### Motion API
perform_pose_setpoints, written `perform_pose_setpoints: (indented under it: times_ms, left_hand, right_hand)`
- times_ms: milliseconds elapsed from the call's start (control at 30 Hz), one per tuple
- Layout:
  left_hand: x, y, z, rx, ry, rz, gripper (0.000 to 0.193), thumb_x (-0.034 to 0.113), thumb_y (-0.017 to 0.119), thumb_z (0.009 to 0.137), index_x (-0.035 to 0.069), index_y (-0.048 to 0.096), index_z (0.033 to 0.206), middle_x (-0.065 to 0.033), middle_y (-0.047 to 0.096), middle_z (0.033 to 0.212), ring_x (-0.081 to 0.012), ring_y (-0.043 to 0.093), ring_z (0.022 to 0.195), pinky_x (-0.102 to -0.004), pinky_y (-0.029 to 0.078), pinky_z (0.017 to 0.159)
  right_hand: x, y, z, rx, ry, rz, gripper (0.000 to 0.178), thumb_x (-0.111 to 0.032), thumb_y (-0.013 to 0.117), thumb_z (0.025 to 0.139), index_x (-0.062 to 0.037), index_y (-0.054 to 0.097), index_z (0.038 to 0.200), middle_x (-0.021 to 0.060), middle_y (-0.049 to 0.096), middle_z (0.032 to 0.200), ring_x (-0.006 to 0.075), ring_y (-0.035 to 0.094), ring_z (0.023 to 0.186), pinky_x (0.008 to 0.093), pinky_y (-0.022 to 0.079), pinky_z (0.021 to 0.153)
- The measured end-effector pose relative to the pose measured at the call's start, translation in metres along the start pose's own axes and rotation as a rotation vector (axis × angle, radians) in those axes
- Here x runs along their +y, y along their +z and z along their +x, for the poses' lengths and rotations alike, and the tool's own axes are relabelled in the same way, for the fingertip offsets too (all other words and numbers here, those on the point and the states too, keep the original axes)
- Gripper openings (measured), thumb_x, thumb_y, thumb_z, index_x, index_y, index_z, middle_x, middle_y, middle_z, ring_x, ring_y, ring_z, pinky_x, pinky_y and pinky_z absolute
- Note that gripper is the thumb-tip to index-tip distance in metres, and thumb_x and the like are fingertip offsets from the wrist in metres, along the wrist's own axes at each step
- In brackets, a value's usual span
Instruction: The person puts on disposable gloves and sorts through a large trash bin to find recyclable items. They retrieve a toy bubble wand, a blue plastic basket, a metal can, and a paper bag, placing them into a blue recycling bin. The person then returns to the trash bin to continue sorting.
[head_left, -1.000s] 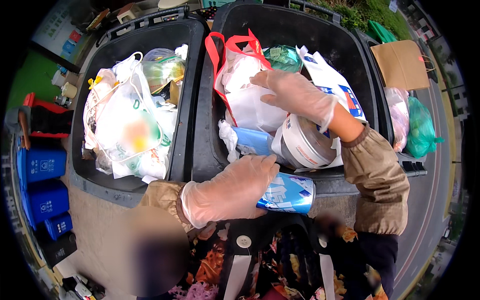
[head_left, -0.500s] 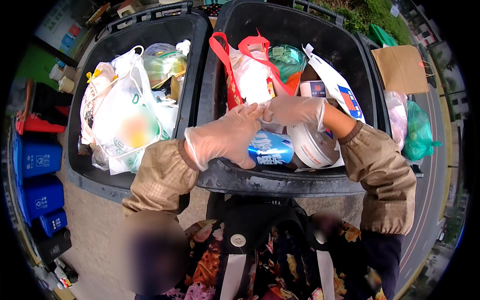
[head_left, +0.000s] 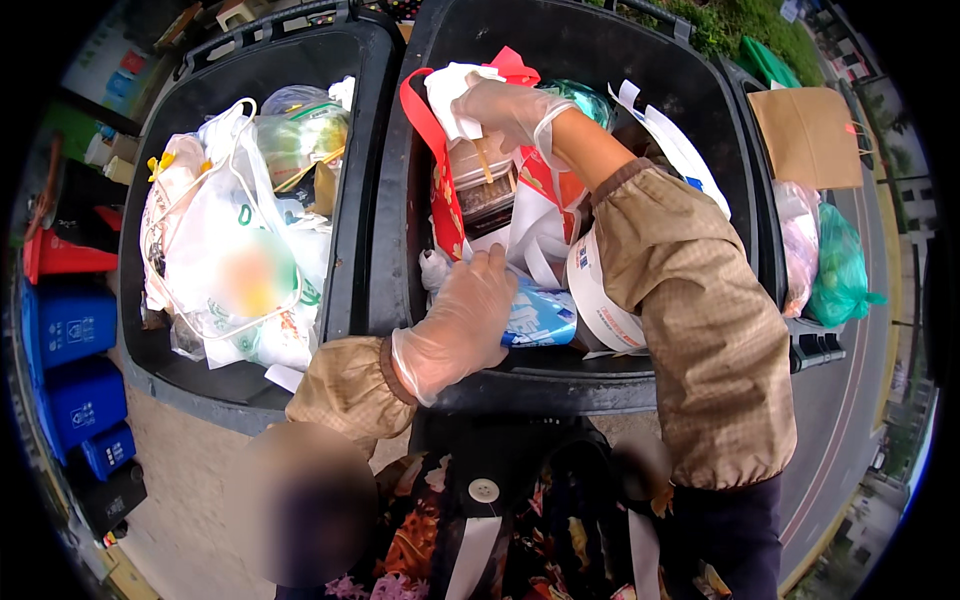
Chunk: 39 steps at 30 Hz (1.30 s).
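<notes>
My left hand (head_left: 455, 325), in a clear thin glove, has its fingers closed on the near edge of a red and white carrier bag (head_left: 447, 205) in the right-hand bin. At the bag's far side my gloved right hand (head_left: 512, 112) grips crumpled white tissue (head_left: 456, 98). Below the tissue, the open bag shows stacked clear plastic food containers (head_left: 482, 165) and a thin wooden stick (head_left: 484, 158). Close to my left hand lies a blue and white package (head_left: 540, 318). A round white tub (head_left: 598, 295) sits to the right, partly behind my right sleeve.
A second dark bin (head_left: 350, 215) on the left holds a bulging white plastic bag (head_left: 225, 225) and other bagged waste. Right of the bins are a brown paper bag (head_left: 808, 138) and a green plastic bag (head_left: 840, 270). Small blue bins (head_left: 80, 330) stand far left.
My right hand has moved away from my left, up and left to the bag's far side, and now has the tissue. The bag stands wider, with its containers showing.
</notes>
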<state>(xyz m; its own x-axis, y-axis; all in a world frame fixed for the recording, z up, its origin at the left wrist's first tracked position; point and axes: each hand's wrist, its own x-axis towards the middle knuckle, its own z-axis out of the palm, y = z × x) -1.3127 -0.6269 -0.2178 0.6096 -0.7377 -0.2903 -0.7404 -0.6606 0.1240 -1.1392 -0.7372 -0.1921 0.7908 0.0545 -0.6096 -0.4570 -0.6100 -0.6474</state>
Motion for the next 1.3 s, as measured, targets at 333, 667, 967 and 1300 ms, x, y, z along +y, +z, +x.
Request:
perform_pose_setpoints:
  times_ms: [333,667,967,1300]
  left_hand:
    - [-0.01,0.027,0.01,-0.046,0.123,-0.196,0.076,0.038,0.077,0.058,-0.01,0.052,0.11,-0.0187,0.043,0.124,-0.0298,0.04,0.116,-0.0339,0.037,0.093]
    - [-0.02,0.03,0.011,-0.006,0.156,-0.304,0.074,0.031,0.079,0.056,-0.011,0.052,0.111,-0.0203,0.042,0.126,-0.032,0.039,0.118,-0.0358,0.036,0.098]
    - [-0.023,0.032,0.014,0.008,0.183,-0.35,0.068,0.03,0.079,0.056,-0.01,0.055,0.106,-0.0203,0.043,0.125,-0.0317,0.041,0.116,-0.0362,0.035,0.098]
    - [-0.03,0.035,0.017,0.007,0.214,-0.372,0.068,0.03,0.078,0.055,-0.01,0.055,0.105,-0.0206,0.045,0.123,-0.0319,0.042,0.116,-0.0371,0.035,0.099]
  right_hand:
    - [0.005,0.021,-0.045,0.016,-0.32,0.058,0.025,-0.021,0.049,0.086,-0.001,0.056,0.099,0.0131,0.061,0.078,0.0211,0.058,0.075,0.0345,0.045,0.075]
    - [0.037,-0.054,0.066,0.382,-0.554,-0.486,0.035,-0.01,0.048,0.087,-0.0095,0.056,0.121,0.014,0.066,0.094,0.0265,0.065,0.085,0.0331,0.049,0.077]
    - [0.049,-0.002,0.02,0.109,-0.673,-1.28,0.039,-0.022,0.07,0.072,-0.0058,0.06,0.107,0.0124,0.061,0.1,0.0307,0.06,0.094,0.0383,0.048,0.08]
    - [0.048,-0.066,0.042,0.338,-0.781,-0.808,0.011,-0.005,0.064,0.075,-0.0054,0.059,0.085,0.0116,0.06,0.082,0.0273,0.06,0.08,0.0333,0.048,0.071]
